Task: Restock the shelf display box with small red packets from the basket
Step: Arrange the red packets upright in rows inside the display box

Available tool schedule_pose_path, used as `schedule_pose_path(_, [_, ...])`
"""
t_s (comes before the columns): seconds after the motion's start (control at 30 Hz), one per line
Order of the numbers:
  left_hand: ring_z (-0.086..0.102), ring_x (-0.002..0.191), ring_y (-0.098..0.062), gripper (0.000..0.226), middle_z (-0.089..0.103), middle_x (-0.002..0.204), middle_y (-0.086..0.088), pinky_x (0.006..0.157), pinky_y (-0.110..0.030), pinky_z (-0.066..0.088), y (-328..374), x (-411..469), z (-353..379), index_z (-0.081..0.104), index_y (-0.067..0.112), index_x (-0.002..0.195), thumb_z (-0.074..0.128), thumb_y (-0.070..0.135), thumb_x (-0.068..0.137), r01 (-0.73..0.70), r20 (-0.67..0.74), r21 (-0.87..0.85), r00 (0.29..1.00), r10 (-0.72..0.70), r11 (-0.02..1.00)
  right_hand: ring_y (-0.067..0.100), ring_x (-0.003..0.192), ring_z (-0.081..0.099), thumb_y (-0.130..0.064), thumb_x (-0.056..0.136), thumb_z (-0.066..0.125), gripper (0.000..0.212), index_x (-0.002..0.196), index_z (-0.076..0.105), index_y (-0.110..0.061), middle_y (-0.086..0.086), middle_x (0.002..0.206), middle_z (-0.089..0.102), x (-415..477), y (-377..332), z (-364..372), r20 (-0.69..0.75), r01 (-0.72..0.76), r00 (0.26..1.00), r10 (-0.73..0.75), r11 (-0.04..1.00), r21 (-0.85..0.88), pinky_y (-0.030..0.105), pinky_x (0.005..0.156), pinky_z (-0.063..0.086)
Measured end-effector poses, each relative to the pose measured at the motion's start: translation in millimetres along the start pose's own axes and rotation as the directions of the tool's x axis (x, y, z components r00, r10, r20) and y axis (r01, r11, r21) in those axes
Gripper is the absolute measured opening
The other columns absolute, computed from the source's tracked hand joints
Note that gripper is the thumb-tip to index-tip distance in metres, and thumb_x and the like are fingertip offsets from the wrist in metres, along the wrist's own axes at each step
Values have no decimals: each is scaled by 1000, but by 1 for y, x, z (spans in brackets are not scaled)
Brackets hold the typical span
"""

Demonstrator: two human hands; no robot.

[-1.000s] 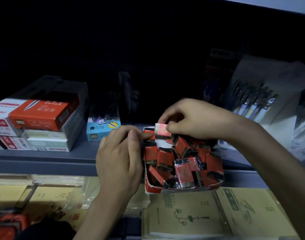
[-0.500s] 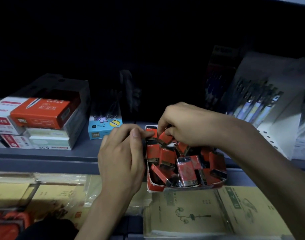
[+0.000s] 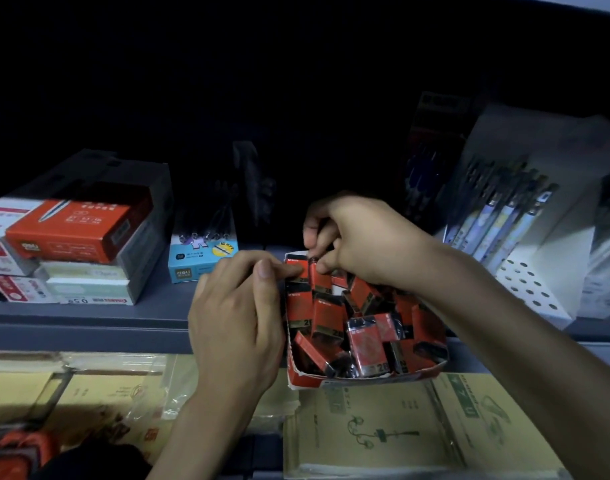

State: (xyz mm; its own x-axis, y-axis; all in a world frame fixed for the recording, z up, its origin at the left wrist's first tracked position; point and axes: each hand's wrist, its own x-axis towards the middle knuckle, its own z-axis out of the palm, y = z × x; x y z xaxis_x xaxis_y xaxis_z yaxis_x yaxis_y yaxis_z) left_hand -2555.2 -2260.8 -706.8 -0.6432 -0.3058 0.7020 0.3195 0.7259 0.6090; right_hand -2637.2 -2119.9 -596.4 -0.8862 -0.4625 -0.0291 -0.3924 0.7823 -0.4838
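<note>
Head view is showing us a dim shop shelf [image 3: 89, 323] with our two bare hands working at a red display box [image 3: 365, 377] that is sitting at the shelf's front edge, its low front wall overhanging the yellow paper packs [image 3: 400, 427] below. The box is holding a loose jumble of small red packets [image 3: 365, 337], some lying flat, some tilted on edge.

Our left hand [image 3: 234, 327] is resting against the box's left wall, and its grip is pressed together: thumb and forefinger are meeting on a red packet [image 3: 294, 268] at the back left corner of the box. Our right hand [image 3: 362, 240] is reaching in over the back of the box, and its grip is pinching the top of an upright packet [image 3: 319, 278] just beside the one under our left fingertips. The two hands are nearly touching there.

To the left on the shelf, an orange-red carton [image 3: 71, 230] is lying on top of stacked pale boxes [image 3: 85, 285], and a light blue box [image 3: 201, 258] is standing behind our left hand. To the right, a white perforated stand [image 3: 532, 285] is holding a leaning row of pens [image 3: 497, 220]. The basket is not appearing anywhere that we can make out.
</note>
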Motion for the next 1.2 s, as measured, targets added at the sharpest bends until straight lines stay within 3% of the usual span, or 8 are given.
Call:
schedule_pose_path(0.23, [60, 88, -14, 56, 67, 96, 11, 78, -41, 43, 1, 0, -1, 76, 23, 96, 23, 32, 111, 0, -3, 12, 1000, 0, 1000, 7, 79, 72, -20, 67, 95, 33, 88, 70, -23, -8, 83, 75, -5, -8, 1, -1, -66, 998, 66, 998, -19, 30, 76, 61])
schedule_pose_path(0.43, [59, 90, -14, 57, 67, 97, 12, 79, -40, 43, 0, 0, -2, 78, 24, 98, 23, 32, 111, -5, 3, 8, 1000, 5, 1000, 5, 81, 67, -17, 64, 96, 38, 87, 67, -24, -10, 87, 70, -5, -7, 8, -26, -22, 999, 18, 988, -156, 28, 72, 58])
schedule_pose_path(0.6, [61, 92, -13, 58, 68, 99, 12, 79, -41, 44, -1, 0, -3, 79, 22, 98, 23, 31, 112, -6, 5, -14, 1000, 6, 1000, -5, 63, 63, -18, 78, 87, 22, 89, 69, -26, -10, 84, 75, -10, -4, -8, -37, -46, 998, 44, 997, -64, 11, 55, 44])
schedule_pose_path(0.67, [61, 92, -12, 57, 68, 98, 13, 79, -41, 44, -1, 0, -3, 79, 23, 97, 24, 31, 111, -3, -1, -30, 1000, 3, 1000, -4, 72, 63, -23, 87, 80, 11, 92, 73, -29, -11, 87, 74, -18, -6, -27, -91, -94, 992, 88, 994, -60, 10, 55, 43])
schedule_pose_path(0.73, [62, 92, -13, 57, 68, 98, 12, 79, -42, 44, 0, 0, -2, 79, 23, 96, 24, 32, 111, 1, -6, -33, 1000, -1, 999, -1, 80, 61, -32, 91, 75, 2, 93, 75, -31, -13, 91, 72, -29, -9, -47, -109, -180, 980, 169, 978, -103, 14, 59, 44])
schedule_pose_path(0.97, [60, 92, -12, 61, 67, 99, 14, 79, -42, 44, -2, 0, -1, 79, 24, 98, 20, 36, 112, -6, 5, -21, 1000, 6, 1000, 17, 73, 69, -57, 75, 83, 42, 78, 74, -17, 0, 76, 72, -49, -29, -42, 25, -330, 937, 349, 906, -264, 29, 60, 54])
schedule_pose_path(1.07, [60, 92, -12, 61, 66, 99, 14, 79, -42, 44, -2, 0, -1, 79, 24, 98, 21, 35, 112, -8, 2, -22, 1000, 8, 1000, 20, 80, 71, -51, 69, 89, 40, 82, 72, -18, 1, 83, 73, -50, -33, -35, 47, -330, 930, 365, 883, -335, 37, 73, 61])
schedule_pose_path(1.2, [59, 93, -11, 60, 65, 99, 15, 80, -41, 44, -2, -1, -2, 79, 25, 100, 21, 35, 112, -6, 11, -24, 1000, 6, 1000, 21, 83, 75, -32, 75, 90, 22, 81, 77, -15, 1, 78, 78, -47, -24, -40, 133, -302, 934, 331, 932, -199, 42, 79, 63])
